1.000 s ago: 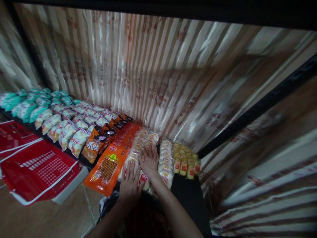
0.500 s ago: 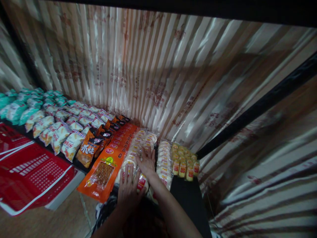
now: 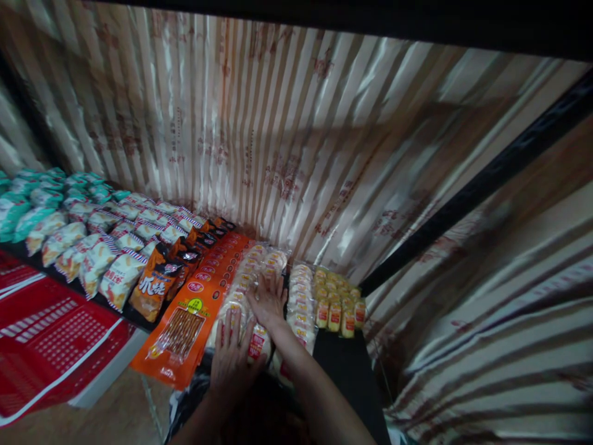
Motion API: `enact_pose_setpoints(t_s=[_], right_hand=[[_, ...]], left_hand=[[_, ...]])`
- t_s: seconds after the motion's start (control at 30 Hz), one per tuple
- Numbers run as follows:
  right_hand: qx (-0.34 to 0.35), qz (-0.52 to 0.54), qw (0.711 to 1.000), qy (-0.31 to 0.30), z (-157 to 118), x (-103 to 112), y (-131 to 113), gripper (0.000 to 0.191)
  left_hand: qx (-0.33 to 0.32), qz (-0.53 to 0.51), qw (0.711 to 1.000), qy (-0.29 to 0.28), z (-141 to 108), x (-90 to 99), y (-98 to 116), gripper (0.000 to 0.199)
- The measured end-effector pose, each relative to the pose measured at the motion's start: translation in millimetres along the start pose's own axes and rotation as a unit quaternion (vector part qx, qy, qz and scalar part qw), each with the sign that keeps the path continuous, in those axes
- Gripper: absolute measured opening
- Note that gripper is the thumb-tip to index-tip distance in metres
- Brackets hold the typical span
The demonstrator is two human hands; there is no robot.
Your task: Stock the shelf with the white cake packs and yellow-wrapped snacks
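Note:
My left hand (image 3: 233, 355) lies with its fingers spread on the front of the white round packaged snacks (image 3: 248, 281). Further back on the same rows rests my right hand (image 3: 269, 303), palm down with fingers apart. Neither hand is closed round a pack. Just left of them is a long orange packet strip (image 3: 185, 327) with brown sticks showing through its window. Another row of white packs (image 3: 301, 296) stands right of my right hand, beside small yellow packs (image 3: 340, 300).
Orange-black bags (image 3: 152, 284), white bags (image 3: 123, 278) and teal bags (image 3: 34, 213) line the dark shelf (image 3: 347, 371) leftward. A red basket (image 3: 60, 334) is at the lower left. Striped plastic sheeting (image 3: 278, 123) hangs behind, with a slanting black post (image 3: 463, 198) at right.
The view has shifted slightly, so the shelf goods appear a little further left. Both hands stay on the white packs with hardly any movement against them.

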State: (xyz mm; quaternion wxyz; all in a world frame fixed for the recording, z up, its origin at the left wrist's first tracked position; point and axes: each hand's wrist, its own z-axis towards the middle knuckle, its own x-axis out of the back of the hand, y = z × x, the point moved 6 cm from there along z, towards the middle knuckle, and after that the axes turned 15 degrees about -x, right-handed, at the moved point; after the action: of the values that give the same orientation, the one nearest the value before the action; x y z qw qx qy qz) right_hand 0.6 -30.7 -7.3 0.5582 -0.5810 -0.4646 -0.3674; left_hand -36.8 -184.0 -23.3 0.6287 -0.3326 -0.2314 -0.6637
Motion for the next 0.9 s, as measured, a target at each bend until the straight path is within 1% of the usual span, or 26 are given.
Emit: enact_pose_setpoints(t_s=[0.13,0.27,0.4,0.5,0.57,0.63,0.77,0.9], right_hand=[[0.000,-0.006,1.000,0.019,26,12,4,0.069],[0.025,-0.037,0.999,0.030,55,22,-2,0.068],[0.006,-0.033,0.999,0.030,74,21,-5,0.070],[-0.001,-0.021,0.999,0.023,81,13,-4,0.070],[0.008,-0.008,1.000,0.024,83,9,-3,0.071],[0.011,0.009,0.999,0.031,85,6,-2,0.071],[-0.015,0.041,0.997,0.056,87,5,3,0.070],[-0.023,0.072,0.996,0.055,88,3,5,0.072]], left_hand=[[0.003,-0.027,1.000,0.003,10,0.6,2,0.059],[0.010,-0.053,0.999,0.009,20,-0.6,4,0.055],[0.015,-0.055,0.998,0.010,23,-2.3,7,0.053],[0.023,-0.055,0.998,0.028,23,-1.4,7,0.048],[0.021,-0.057,0.998,0.032,23,-2.0,8,0.046],[0.014,-0.060,0.998,0.023,22,-4.0,8,0.048],[0.009,-0.059,0.998,0.005,20,-7.5,7,0.052],[-0.007,-0.041,0.999,-0.001,22,-6.7,9,0.051]])
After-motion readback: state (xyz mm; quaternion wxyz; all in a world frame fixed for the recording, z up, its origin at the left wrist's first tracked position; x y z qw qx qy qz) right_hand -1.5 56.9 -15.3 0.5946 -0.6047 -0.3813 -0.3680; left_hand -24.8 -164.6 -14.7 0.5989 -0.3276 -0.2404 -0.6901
